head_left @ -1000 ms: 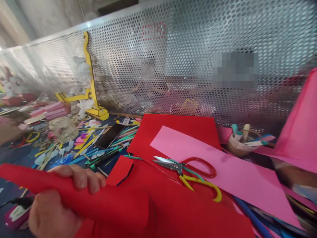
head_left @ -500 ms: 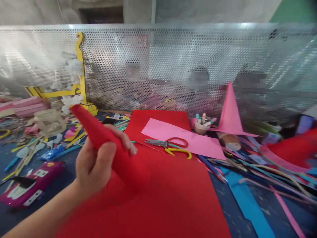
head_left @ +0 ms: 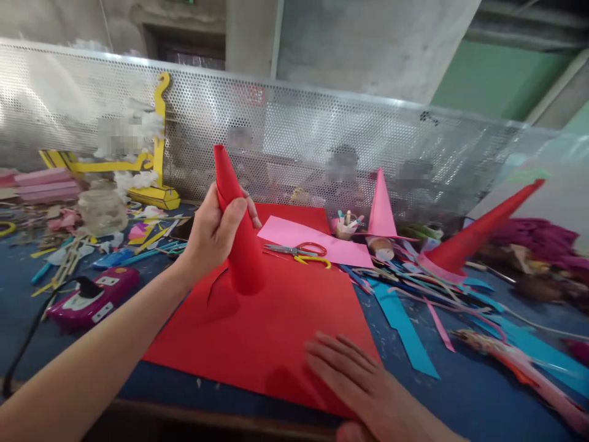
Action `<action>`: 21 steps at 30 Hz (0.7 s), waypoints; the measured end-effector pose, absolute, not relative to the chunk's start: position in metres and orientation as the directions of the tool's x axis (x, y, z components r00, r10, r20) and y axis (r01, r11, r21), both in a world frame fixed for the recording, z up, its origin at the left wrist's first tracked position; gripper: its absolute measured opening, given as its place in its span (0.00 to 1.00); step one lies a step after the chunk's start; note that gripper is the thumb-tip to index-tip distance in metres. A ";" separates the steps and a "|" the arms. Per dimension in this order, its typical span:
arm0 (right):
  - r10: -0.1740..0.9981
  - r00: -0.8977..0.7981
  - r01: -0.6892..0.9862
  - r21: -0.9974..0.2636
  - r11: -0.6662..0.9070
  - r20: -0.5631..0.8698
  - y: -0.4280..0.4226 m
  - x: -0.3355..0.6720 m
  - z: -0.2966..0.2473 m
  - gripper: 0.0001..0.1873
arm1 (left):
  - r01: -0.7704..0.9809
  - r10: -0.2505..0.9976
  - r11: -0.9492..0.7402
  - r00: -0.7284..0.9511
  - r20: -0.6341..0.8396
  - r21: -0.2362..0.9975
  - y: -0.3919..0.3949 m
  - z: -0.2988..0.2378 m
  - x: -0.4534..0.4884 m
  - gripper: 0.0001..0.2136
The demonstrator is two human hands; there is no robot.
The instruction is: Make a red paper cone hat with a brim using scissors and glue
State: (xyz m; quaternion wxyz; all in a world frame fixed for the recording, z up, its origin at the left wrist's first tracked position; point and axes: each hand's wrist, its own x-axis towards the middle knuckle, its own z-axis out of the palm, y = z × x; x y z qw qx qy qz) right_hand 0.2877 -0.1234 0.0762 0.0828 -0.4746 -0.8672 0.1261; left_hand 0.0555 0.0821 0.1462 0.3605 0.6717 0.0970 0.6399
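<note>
Wrapped around a rolled red paper cone [head_left: 248, 258], my left hand [head_left: 218, 230] holds it nearly upright, narrow tip up, with its wide end low over the large red sheet [head_left: 276, 319]. My right hand [head_left: 350, 374] lies low and to the right on that sheet, fingers stretched out and nothing in them. Its thumb is partly cut off by the bottom of the view. Beyond the cone, scissors [head_left: 294, 250] with red handles and a yellow-handled tool [head_left: 313, 261] lie by a strip of pink paper [head_left: 276, 230].
A pink cone hat [head_left: 381, 209] and a red cone hat [head_left: 473, 242] stand at the right among paper strips. A glue gun [head_left: 519, 362] lies front right. At the left are a purple power strip [head_left: 96, 298], a jar [head_left: 102, 209] and a yellow cutout [head_left: 159, 135]. Perforated metal sheeting [head_left: 299, 123] closes the back.
The red cone has swung from a leftward tilt to nearly upright in my left hand. My right hand has come into view on the red sheet. The camera has shifted toward the right.
</note>
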 end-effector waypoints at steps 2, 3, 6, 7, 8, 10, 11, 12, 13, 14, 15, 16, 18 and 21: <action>0.834 -0.547 0.799 -0.343 0.494 -0.072 -0.107 0.291 0.074 0.34 | -0.361 0.581 -0.710 0.184 0.793 0.604 0.083 0.142 0.059 0.07; 0.823 -0.556 0.794 -0.369 0.484 -0.116 -0.102 0.295 0.072 0.34 | -0.367 0.576 -0.703 0.207 0.791 0.609 0.083 0.139 0.061 0.07; 0.819 -0.557 0.790 -0.392 0.472 -0.137 -0.097 0.311 0.065 0.31 | -0.345 0.580 -0.683 0.279 0.765 0.644 0.083 0.131 0.066 0.08; 0.826 -0.549 0.796 -0.384 0.469 -0.129 -0.099 0.318 0.064 0.30 | -0.332 0.587 -0.681 0.285 0.758 0.652 0.082 0.128 0.067 0.08; 0.833 -0.540 0.802 -0.374 0.465 -0.122 -0.101 0.323 0.063 0.29 | -0.321 0.594 -0.682 0.283 0.753 0.658 0.082 0.126 0.069 0.08; 0.842 -0.526 0.814 -0.355 0.459 -0.120 -0.106 0.332 0.066 0.28 | -0.302 0.608 -0.683 0.271 0.747 0.665 0.080 0.124 0.073 0.08; 0.845 -0.520 0.819 -0.349 0.454 -0.122 -0.108 0.334 0.068 0.27 | -0.299 0.612 -0.680 0.271 0.743 0.669 0.079 0.123 0.075 0.08; 0.848 -0.515 0.823 -0.348 0.449 -0.124 -0.109 0.336 0.070 0.27 | -0.299 0.617 -0.672 0.279 0.736 0.677 0.078 0.122 0.078 0.08; 0.851 -0.510 0.825 -0.352 0.443 -0.123 -0.110 0.336 0.072 0.27 | -0.297 0.625 -0.660 0.294 0.723 0.690 0.076 0.122 0.081 0.09; 0.855 -0.506 0.824 -0.359 0.439 -0.117 -0.111 0.335 0.073 0.27 | -0.286 0.638 -0.647 0.306 0.707 0.707 0.075 0.121 0.084 0.09; 0.857 -0.504 0.821 -0.368 0.437 -0.105 -0.112 0.333 0.074 0.27 | -0.268 0.653 -0.635 0.315 0.689 0.724 0.073 0.120 0.086 0.09; 0.859 -0.504 0.815 -0.377 0.440 -0.088 -0.114 0.332 0.074 0.27 | -0.236 0.672 -0.624 0.325 0.666 0.745 0.072 0.119 0.087 0.09; 0.855 -0.515 0.797 -0.395 0.457 -0.050 -0.115 0.330 0.071 0.27 | -0.168 0.692 -0.639 0.300 0.656 0.751 0.072 0.116 0.088 0.09; 0.855 -0.518 0.787 -0.394 0.475 -0.003 -0.115 0.331 0.063 0.26 | -0.154 0.677 -0.658 0.307 0.669 0.737 0.078 0.112 0.089 0.08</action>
